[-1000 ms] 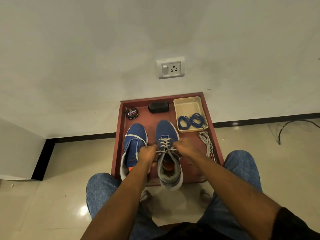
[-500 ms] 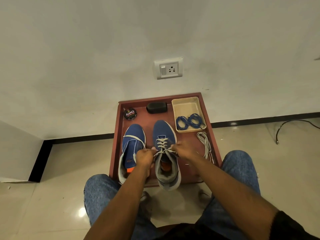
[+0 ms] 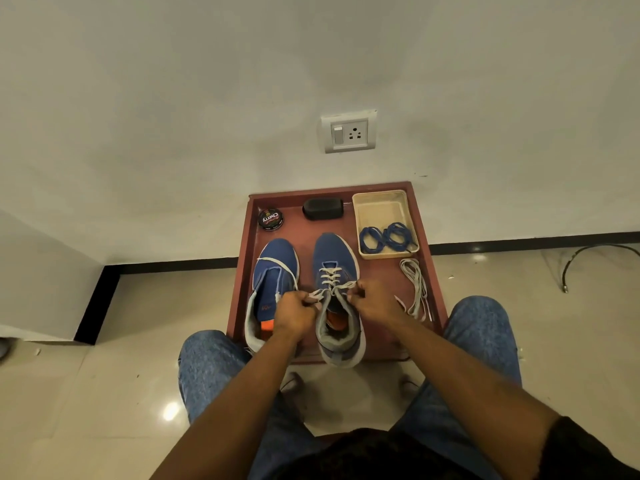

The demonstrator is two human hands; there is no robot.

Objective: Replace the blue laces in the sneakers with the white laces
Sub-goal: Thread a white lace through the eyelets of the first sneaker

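Against a pale wall, red tray on floor tiles. Right sneaker at tray's front edge, white lace threaded (upper eyelets). Left hand and right hand each pinching a lace end. Blue laces in beige bin, back right corner.

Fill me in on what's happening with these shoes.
A seated person is lacing the right sneaker with a white lace. The left hand and right hand each grip one end of it, pulled out to the sides. The left sneaker has only one white strand lying across it. The blue laces lie in the beige tray, and a spare white lace lies beside the right sneaker.
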